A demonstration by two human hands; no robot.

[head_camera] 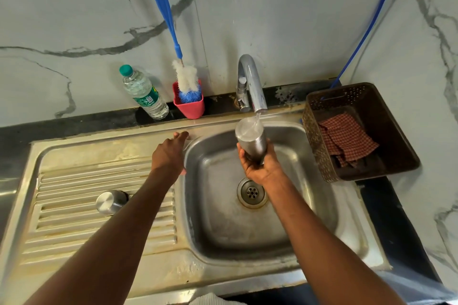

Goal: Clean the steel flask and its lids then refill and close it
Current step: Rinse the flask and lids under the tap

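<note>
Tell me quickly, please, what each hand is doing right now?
Left hand: open, fingers extended toward the sink rim, holding nothing.
Right hand: grips the steel flask under the running tap.

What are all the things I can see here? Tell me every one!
Flask: one, steel, held under the tap over the sink.
Tap: one, silver, running.
Sink: one, steel, with drainboard.
Lid: one, steel, on the drainboard.
Bottle: one, clear with green cap, behind the sink.
Brush: one, blue and white, standing in the cup.
Cup: one, red, beside the bottle.
Basket: one, brown, right of the sink.
Cloth: one, red checked, in the basket.
Left hand: on the sink edge.
Right hand: holds the flask.
</note>
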